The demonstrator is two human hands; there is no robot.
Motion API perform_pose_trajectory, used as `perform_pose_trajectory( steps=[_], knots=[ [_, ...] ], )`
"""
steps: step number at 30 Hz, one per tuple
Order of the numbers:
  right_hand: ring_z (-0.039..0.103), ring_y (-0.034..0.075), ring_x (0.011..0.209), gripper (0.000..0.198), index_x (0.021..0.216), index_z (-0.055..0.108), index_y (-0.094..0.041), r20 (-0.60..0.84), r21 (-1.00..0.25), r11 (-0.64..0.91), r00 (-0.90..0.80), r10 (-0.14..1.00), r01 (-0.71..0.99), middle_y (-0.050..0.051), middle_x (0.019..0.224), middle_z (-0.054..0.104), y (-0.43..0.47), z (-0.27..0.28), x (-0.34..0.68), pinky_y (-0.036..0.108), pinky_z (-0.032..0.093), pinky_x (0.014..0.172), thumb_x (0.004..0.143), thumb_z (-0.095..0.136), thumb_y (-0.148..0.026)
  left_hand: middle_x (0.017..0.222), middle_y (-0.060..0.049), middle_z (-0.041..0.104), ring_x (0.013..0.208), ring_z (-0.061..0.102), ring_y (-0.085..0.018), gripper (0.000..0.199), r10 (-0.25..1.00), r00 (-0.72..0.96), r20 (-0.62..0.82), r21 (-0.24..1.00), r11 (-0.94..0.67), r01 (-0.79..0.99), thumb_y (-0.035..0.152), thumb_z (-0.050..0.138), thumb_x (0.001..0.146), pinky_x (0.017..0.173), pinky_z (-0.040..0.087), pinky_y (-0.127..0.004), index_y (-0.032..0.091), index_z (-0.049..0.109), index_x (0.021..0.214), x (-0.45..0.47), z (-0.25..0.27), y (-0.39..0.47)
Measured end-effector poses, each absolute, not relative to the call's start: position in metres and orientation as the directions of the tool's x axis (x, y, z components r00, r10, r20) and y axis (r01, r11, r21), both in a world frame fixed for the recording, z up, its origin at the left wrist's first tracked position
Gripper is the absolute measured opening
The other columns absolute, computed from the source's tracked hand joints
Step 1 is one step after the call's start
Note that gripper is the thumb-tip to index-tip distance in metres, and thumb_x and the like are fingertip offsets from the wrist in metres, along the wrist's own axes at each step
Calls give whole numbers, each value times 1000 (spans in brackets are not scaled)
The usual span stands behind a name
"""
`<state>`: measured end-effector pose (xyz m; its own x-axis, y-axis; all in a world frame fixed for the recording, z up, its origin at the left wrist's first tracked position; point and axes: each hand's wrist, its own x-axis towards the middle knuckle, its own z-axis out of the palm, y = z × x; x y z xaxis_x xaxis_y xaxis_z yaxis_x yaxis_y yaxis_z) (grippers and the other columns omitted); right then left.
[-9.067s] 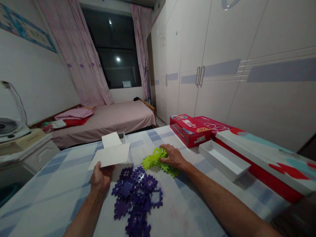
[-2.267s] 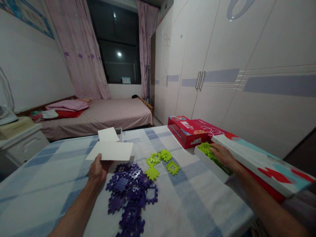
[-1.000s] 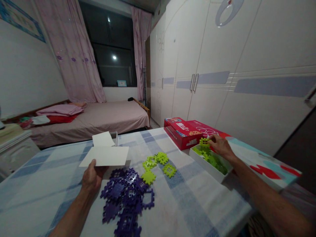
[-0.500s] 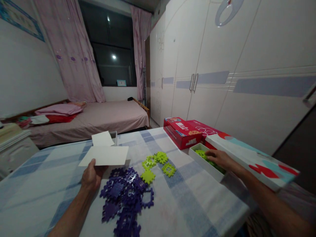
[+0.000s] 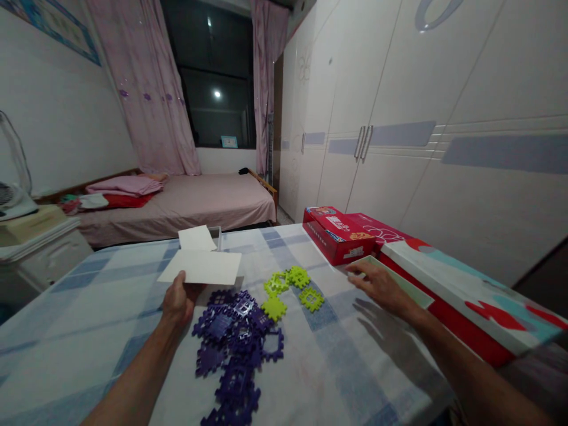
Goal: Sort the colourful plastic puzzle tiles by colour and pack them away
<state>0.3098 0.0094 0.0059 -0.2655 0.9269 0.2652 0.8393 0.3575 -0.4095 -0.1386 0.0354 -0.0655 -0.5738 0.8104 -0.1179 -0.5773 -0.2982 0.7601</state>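
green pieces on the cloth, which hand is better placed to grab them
Probably the right hand: it hovers nearer the green pieces and looks empty, while the left hand holds a white card.

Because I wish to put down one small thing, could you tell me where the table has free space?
The tablecloth is bare left of the left forearm, and also between the purple pieces and the right forearm. Crowded: the middle, with purple and green pieces, and the right side, with red box, open white box and long box.
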Motion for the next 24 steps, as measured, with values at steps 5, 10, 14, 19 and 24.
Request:
perform_pose_trajectory(
  steps=[5,10,14,19,24],
  knots=[
    [55,23,102,41,116,57,-19,58,-340,421,-428,902,841,10,113,59,0,-10,239,35,41,88,83,54,-42,79,-2,70,64,64,-11,29,817,-566,-115,753,-300,-585,17,38,91,71,56,-26,18,63,106,-138,-66,36],
    [53,24,97,40,105,59,-16,19,-227,346,-352,936,910,12,103,58,10,-29,220,32,40,81,74,64,-42,77,-2,68,63,63,-11,27,807,-573,-141,745,-295,-599,17,40,90,69,56,-27,16,62,105,-136,-64,34],
    [54,18,84,24,94,56,-17,42,-351,318,-324,945,881,5,92,58,14,-28,223,27,39,72,76,59,-33,78,-3,68,69,64,-12,25,804,-573,-158,729,-297,-617,18,41,90,70,56,-26,16,63,101,-134,-62,34],
    [53,15,78,6,83,54,-17,81,-481,514,-548,833,710,3,84,56,16,-12,208,27,40,71,82,49,-20,79,-3,68,71,65,-13,24,804,-569,-175,718,-291,-633,18,42,90,71,55,-26,15,63,100,-134,-61,34],
    [47,19,110,12,83,56,-18,113,-441,775,-829,548,453,7,116,54,30,-8,168,34,35,95,74,64,-14,79,-3,68,67,64,-11,24,803,-574,-163,726,-297,-621,18,42,90,72,55,-27,15,63,100,-135,-62,34]
  ],
)
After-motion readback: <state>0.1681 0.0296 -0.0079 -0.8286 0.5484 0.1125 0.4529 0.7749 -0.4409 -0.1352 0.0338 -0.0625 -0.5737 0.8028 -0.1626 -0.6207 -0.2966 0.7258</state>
